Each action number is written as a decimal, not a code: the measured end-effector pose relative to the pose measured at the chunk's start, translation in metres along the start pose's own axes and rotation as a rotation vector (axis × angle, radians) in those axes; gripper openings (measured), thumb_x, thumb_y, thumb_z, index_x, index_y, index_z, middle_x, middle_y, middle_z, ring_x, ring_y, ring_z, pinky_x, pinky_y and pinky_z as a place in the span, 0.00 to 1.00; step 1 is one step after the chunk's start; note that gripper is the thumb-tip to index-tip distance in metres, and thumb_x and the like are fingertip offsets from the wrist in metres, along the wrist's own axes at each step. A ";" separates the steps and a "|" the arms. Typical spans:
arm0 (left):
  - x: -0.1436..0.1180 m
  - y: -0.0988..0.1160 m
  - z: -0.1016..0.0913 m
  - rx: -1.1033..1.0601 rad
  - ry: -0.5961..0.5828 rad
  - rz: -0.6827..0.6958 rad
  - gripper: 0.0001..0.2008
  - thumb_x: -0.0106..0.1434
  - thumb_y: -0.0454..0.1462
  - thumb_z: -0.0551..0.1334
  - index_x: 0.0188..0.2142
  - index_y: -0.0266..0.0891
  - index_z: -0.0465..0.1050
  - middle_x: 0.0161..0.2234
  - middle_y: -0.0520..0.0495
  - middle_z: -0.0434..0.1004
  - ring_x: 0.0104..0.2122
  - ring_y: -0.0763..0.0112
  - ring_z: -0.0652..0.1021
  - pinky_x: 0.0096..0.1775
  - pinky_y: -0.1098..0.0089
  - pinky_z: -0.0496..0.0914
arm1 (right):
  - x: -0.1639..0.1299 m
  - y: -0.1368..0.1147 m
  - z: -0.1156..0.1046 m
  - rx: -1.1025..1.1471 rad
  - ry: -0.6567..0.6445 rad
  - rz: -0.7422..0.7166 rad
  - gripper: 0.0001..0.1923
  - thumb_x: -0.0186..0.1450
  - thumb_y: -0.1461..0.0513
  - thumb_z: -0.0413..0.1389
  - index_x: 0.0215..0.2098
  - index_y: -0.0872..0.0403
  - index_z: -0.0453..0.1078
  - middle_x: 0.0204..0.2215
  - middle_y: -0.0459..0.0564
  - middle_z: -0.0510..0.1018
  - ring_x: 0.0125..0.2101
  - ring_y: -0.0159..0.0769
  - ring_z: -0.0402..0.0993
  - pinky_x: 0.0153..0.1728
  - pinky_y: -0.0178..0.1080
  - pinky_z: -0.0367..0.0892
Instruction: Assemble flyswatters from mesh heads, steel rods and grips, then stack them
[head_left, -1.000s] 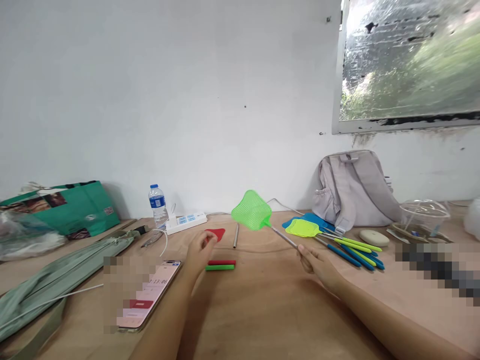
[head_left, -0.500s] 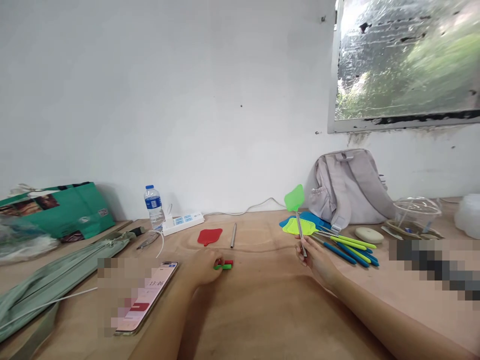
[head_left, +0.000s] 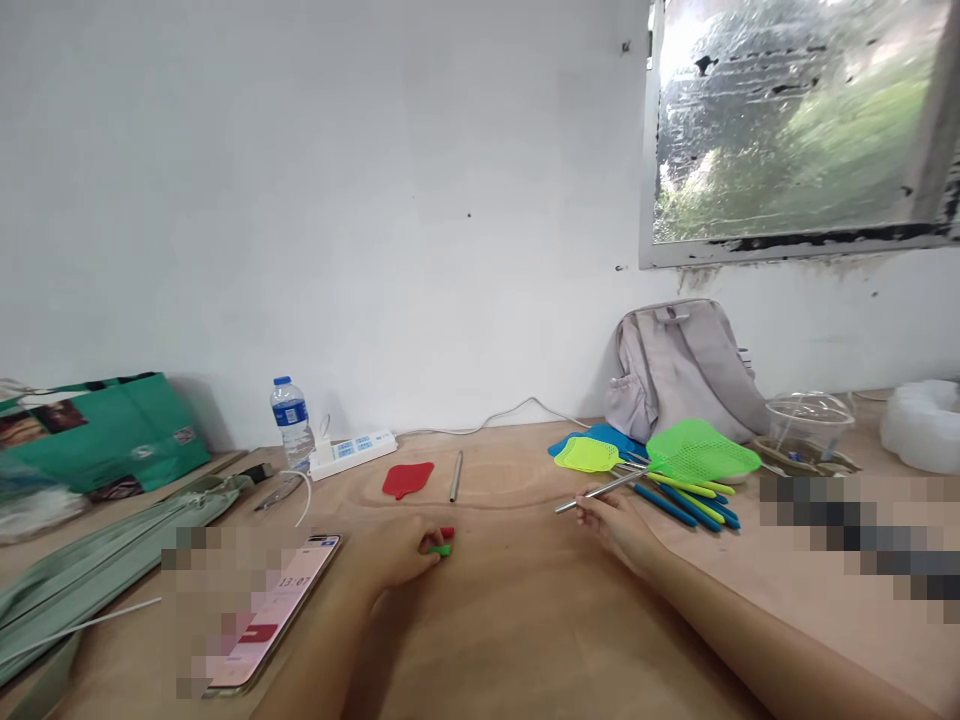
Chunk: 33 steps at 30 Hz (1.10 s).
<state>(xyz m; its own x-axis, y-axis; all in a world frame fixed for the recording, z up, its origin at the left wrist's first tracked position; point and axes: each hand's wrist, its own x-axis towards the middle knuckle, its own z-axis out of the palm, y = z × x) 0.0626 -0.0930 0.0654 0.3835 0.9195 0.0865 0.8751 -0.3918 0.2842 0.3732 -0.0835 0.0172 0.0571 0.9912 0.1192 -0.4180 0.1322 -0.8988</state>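
My right hand is closed around the metal rod of a fly swatter. Its green mesh head points right, above the pile, and the bare end of the rod points left. Low over the table, my left hand has its fingers curled on a short green handle piece, partly hidden by them. A red handle piece lies just behind it. Farther back are a flat red swatter head and a loose metal rod.
Yellow-green swatters and blue swatters are piled at right, in front of a grey backpack. At left are a phone, a water bottle, a power strip and a green bag.
The green swatter has swung from nearly upright to almost level, its head now to the right. My left hand stays on the green handle piece. The view has shifted slightly right.
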 end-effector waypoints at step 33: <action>0.001 0.089 0.056 -0.457 0.201 0.214 0.14 0.62 0.44 0.48 0.42 0.42 0.65 0.41 0.48 0.73 0.39 0.68 0.72 0.39 0.71 0.64 | -0.031 -0.010 0.027 0.266 -0.201 -0.027 0.18 0.55 0.50 0.54 0.18 0.54 0.62 0.18 0.45 0.71 0.20 0.32 0.68 0.21 0.35 0.64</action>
<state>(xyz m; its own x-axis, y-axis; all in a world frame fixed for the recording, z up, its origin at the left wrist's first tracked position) 0.1576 -0.1291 0.0378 0.4359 0.8263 0.3565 0.5486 -0.5580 0.6226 0.3508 -0.1155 0.0340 -0.0973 0.9643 0.2462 -0.6421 0.1281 -0.7558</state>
